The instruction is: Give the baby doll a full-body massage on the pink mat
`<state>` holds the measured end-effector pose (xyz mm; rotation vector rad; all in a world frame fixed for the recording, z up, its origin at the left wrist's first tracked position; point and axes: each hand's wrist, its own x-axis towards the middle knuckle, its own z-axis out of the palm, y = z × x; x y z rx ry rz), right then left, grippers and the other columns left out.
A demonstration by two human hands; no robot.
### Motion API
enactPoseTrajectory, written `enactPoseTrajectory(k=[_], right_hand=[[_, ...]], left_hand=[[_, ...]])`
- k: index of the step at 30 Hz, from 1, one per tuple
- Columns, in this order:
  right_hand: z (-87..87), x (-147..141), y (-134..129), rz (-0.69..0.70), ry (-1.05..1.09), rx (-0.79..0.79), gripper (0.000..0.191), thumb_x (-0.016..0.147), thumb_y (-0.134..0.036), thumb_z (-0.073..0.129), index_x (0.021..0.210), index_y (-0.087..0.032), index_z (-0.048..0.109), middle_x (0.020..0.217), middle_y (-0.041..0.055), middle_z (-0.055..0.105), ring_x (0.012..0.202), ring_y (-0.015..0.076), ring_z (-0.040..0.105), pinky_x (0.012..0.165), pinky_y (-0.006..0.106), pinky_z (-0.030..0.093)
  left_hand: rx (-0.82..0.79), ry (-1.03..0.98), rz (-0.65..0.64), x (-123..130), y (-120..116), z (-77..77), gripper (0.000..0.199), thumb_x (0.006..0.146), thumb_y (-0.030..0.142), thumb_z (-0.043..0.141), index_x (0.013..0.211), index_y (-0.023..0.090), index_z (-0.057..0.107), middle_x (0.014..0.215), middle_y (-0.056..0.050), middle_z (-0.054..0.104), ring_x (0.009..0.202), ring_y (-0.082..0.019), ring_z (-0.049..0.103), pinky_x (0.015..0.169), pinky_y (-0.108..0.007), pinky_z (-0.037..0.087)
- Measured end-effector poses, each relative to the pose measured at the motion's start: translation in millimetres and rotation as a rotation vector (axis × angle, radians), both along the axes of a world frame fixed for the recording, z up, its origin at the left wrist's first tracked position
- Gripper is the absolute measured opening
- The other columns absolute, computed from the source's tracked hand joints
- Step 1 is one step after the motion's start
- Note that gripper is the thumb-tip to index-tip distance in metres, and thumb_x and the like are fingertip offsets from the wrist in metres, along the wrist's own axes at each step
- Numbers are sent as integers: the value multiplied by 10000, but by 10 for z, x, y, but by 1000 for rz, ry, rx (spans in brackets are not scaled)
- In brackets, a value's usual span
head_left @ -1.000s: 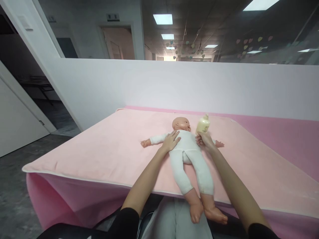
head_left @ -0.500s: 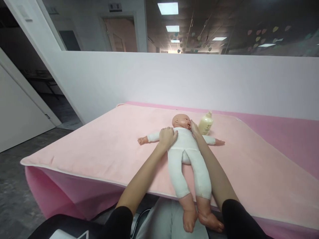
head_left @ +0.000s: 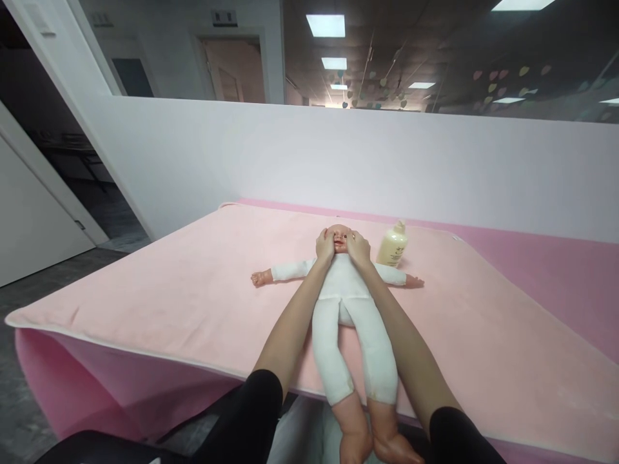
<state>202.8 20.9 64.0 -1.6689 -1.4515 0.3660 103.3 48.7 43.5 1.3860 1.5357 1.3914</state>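
Observation:
A baby doll (head_left: 345,280) with a white cloth body lies on its back on a pink blanket (head_left: 203,283). Its arms stretch out sideways and its feet hang past the near edge. My left hand (head_left: 325,245) is wrapped round the left side of the doll's head, thumb along the cheek. On the other side, my right hand (head_left: 358,247) cups the right cheek in the same way. The doll's face points up between my two thumbs. Fingers on both hands are partly hidden behind the head.
A pale yellow pump bottle (head_left: 392,245) stands just behind the doll's arm on the right. A white wall (head_left: 309,161) with a window above it rises behind the table. At the left is a white door (head_left: 39,206).
My left hand has moved from the doll's shoulder up to its head. The doll's head has turned from facing right to facing up, with my right hand still at the cheek.

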Motion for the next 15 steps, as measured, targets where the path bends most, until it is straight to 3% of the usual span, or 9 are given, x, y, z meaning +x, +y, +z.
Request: enactPoseTrajectory(k=[3, 5, 10, 15], right_hand=[[-1, 41, 98, -27, 87, 70, 296, 914, -396, 467, 986, -215, 689, 1006, 101, 706, 1083, 265, 613, 1002, 389, 410], [-50, 85, 223, -9, 215, 85, 275, 888, -388, 510, 1026, -224, 682, 1082, 85, 698, 1141, 244, 590, 1045, 382, 387], [-280, 123, 505, 207, 482, 90, 453, 840, -427, 575, 1243, -222, 591, 1396, 60, 543, 1317, 176, 472, 1128, 337, 318], [-400, 123, 522, 264, 474, 114, 543, 825, -453, 599, 1315, -223, 549, 1450, 55, 490, 1357, 181, 430, 1153, 341, 288]], left_hand=[[-20, -36, -36, -79, 12, -36, 540, 916, 337, 355, 1414, 151, 450, 1466, -75, 482, 1344, -172, 464, 1106, -273, 368], [42, 8, -65, -102, 18, -35, 531, 905, 302, 361, 1403, 153, 474, 1470, -65, 477, 1361, -179, 442, 1138, -301, 337], [201, 107, -175, -114, 119, -22, 530, 862, 192, 356, 1359, 158, 540, 1458, -41, 494, 1388, -163, 403, 1179, -298, 284], [162, -69, -259, -108, 329, -91, 518, 857, 241, 450, 1358, 139, 533, 1457, -76, 492, 1361, -181, 442, 1160, -298, 306]])
